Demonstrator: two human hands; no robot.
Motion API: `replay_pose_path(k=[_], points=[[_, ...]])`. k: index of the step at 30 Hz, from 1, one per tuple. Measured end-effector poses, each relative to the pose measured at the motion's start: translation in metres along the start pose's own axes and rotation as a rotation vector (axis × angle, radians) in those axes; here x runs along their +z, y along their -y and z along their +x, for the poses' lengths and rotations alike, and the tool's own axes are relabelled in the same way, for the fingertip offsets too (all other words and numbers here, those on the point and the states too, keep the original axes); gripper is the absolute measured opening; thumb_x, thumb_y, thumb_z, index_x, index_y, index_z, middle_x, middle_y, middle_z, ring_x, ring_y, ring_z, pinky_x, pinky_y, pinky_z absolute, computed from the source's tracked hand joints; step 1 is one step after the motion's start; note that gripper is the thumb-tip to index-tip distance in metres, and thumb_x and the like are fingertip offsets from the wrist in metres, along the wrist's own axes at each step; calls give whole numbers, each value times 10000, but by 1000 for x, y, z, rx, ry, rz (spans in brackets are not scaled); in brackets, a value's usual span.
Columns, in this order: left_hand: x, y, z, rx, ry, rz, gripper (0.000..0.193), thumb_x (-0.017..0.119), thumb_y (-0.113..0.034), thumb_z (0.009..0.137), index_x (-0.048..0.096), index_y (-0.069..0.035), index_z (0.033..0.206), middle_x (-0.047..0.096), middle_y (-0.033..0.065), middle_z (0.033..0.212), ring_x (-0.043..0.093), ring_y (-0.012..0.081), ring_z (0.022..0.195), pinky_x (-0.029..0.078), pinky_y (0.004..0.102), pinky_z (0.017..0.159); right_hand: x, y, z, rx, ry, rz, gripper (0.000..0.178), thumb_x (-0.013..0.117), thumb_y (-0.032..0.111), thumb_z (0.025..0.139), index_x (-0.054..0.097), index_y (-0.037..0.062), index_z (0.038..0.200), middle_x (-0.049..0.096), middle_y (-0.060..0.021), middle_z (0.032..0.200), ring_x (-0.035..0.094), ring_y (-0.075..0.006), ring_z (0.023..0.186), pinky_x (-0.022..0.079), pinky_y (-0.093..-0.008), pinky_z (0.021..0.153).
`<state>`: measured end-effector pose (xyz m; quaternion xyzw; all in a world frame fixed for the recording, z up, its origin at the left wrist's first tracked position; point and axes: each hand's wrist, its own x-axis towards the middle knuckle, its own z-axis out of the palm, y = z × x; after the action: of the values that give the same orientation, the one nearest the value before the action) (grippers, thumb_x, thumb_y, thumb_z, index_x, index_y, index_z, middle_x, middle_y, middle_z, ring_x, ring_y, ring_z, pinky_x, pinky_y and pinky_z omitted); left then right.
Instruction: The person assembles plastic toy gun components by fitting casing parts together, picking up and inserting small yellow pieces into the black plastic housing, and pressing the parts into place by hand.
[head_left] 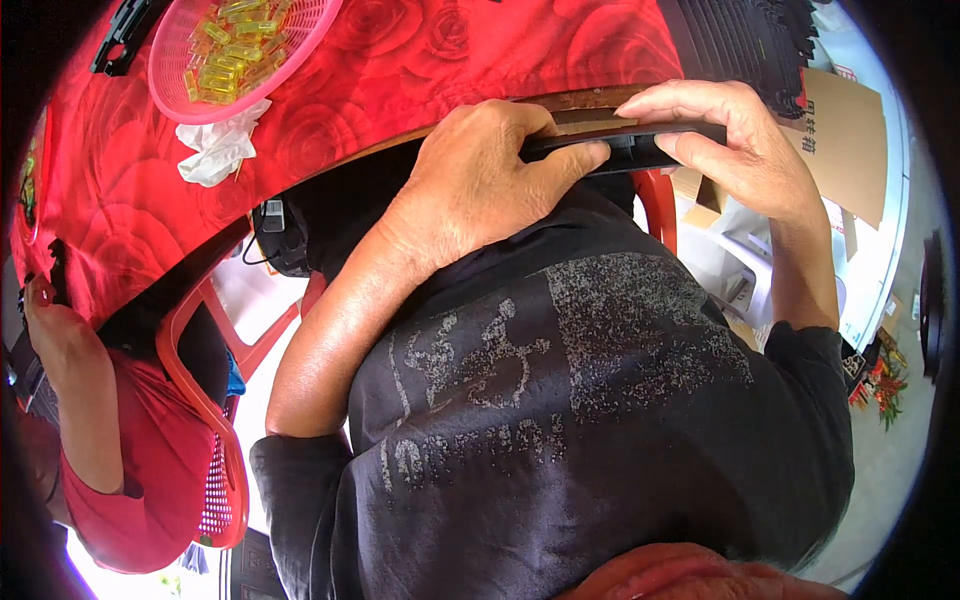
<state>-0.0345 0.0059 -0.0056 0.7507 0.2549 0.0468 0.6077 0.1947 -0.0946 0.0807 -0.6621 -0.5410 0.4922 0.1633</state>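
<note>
I see a black strip (636,153) of smooth plastic with a soft sheen. The pink basket (172,78) is plastic, its yellow pieces (222,74) glossy and see-through, the crumpled tissue (214,156) matt paper.

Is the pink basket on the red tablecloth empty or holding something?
Not empty: the pink basket holds a pile of clear yellow pieces.

Left hand (487,175) gripping long black part (632,153) beside table edge (582,100); right hand (752,150) apparently pinching its other end. Pink basket (172,66) resting on red tablecloth (380,75), holding clear yellow pieces (236,52).
</note>
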Motion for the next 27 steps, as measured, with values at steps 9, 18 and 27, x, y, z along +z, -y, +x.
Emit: replay_pose_path(k=[9, 18, 27], points=[[6, 2, -1, 55, -142, 180, 267, 768, -275, 896, 784, -24, 985, 709, 204, 756, 726, 270, 695, 546, 392, 682, 4, -3, 8, -91, 75, -216, 270, 649, 17, 925, 714, -21, 1184, 751, -167, 1031, 715, -188, 979, 552, -329, 879], [6, 4, 1, 42, -116, 161, 260, 771, -265, 894, 787, -31, 1006, 709, 207, 769, 724, 275, 694, 548, 387, 680, 11, 3, 8, 63, 29, -303, 217, 691, 112, 947, 718, -19, 1119, 715, -156, 885, 675, -209, 783, 521, -350, 723], [5, 3, 1, 44, -124, 135, 270, 766, -275, 903, 778, -16, 978, 685, 187, 712, 687, 213, 637, 531, 372, 640, 14, -8, 9, -52, -30, -271, 192, 694, 112, 958, 720, -23, 1092, 703, -139, 835, 659, -184, 728, 517, -333, 672]])
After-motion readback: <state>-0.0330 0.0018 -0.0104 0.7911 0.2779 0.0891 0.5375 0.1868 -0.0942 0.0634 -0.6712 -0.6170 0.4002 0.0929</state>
